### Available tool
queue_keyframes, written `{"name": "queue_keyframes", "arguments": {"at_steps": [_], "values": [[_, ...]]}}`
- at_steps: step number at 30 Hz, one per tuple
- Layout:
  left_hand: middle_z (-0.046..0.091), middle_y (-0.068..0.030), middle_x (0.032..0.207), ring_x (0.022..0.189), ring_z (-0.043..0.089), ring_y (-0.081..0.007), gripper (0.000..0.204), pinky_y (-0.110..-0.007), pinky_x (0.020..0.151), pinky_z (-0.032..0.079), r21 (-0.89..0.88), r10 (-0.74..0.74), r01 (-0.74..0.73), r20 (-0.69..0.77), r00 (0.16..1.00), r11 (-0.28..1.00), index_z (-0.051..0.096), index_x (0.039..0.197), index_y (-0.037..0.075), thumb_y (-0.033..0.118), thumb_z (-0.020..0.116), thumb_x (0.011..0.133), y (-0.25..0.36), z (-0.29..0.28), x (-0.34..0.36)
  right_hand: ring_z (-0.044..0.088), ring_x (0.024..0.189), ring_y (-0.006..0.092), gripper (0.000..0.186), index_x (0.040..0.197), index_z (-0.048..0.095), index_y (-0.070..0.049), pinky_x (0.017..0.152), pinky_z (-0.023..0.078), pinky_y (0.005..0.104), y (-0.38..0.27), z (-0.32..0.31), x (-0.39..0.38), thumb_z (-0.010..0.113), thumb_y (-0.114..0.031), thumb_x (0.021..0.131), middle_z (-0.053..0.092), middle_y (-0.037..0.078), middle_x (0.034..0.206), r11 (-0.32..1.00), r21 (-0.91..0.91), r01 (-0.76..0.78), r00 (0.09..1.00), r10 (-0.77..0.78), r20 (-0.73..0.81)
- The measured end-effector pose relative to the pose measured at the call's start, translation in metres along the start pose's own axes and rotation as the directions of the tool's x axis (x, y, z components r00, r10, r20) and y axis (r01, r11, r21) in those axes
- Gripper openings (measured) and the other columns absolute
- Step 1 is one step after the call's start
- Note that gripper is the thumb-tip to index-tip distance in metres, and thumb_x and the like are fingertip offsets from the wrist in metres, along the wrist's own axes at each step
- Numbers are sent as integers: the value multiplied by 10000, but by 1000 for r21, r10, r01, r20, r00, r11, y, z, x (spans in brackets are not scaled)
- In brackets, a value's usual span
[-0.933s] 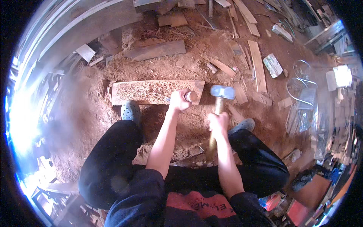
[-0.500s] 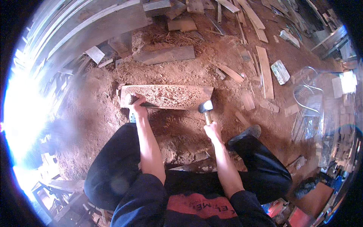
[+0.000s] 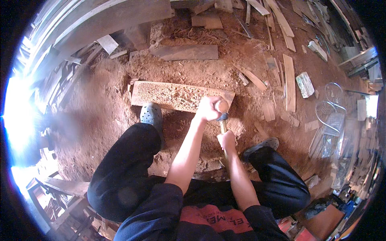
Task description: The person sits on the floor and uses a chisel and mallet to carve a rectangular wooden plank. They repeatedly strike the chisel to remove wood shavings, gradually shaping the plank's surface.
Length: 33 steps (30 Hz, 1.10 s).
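Note:
A long wooden board point(image 3: 150, 93), its upper face covered in small gouged pits, lies crosswise on the dirt. My left hand point(image 3: 208, 109) is closed near the board's right end, gripping a chisel point(image 3: 221, 106). Only the round butt of its handle shows; the blade is hidden under the hand. In my right hand point(image 3: 226, 140) is a hammer point(image 3: 223, 127), held by its light wooden handle. The dark hammer head point(image 3: 222, 117) sits just below the chisel butt; whether they touch I cannot tell.
My left clog point(image 3: 151, 114) is at the board's near edge, my right clog point(image 3: 263, 148) off to the right. Wood offcuts point(image 3: 289, 82) and a dark plank point(image 3: 187, 52) lie beyond. A whitish block point(image 3: 304, 84) and a wire-framed object point(image 3: 331, 116) are at right.
My left hand has carried the chisel from the board's left end to its right end, beside the hammer. The hammer stays near the right end. The view has shifted slightly.

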<state>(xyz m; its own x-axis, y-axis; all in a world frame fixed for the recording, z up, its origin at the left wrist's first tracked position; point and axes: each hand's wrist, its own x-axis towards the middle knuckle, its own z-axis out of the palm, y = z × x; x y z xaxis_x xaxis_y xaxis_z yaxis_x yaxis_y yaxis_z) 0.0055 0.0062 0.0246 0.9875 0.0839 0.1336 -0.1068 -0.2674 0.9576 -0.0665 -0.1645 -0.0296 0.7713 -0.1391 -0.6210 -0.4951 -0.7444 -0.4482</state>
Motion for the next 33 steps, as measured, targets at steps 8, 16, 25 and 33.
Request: {"name": "queue_keyframes", "arguments": {"at_steps": [8,16,25,33], "values": [[634,-114,716,694,631,-311,284,-366,629,504,175,-12,-11,130,991,984,637,770,103,214,691,515,-9,9,-13,584,402,271,201,650,556,102,372,471,385,0,-2,1,551,-96,685,561,183,494,996,73,-41,997,36,72],[635,-115,710,693,633,-311,292,-368,632,506,200,-12,-9,105,994,980,640,781,97,232,695,528,1,6,-12,581,398,259,210,650,559,109,367,467,381,-7,-7,-5,552,-98,688,559,169,493,997,65,-52,997,48,60],[630,-126,718,692,625,-311,324,-386,642,496,197,-23,6,88,996,980,632,776,97,308,697,538,-7,2,-15,516,347,201,190,546,490,4,325,409,342,-3,-5,-2,562,-89,694,500,88,440,990,126,-57,996,47,80],[619,-129,703,700,621,-318,306,-390,646,484,204,-70,50,93,993,978,617,762,88,301,694,556,0,-2,-13,515,345,205,188,542,496,8,327,405,350,-3,-3,-1,563,-85,691,499,94,438,991,109,-74,996,68,64]]}}
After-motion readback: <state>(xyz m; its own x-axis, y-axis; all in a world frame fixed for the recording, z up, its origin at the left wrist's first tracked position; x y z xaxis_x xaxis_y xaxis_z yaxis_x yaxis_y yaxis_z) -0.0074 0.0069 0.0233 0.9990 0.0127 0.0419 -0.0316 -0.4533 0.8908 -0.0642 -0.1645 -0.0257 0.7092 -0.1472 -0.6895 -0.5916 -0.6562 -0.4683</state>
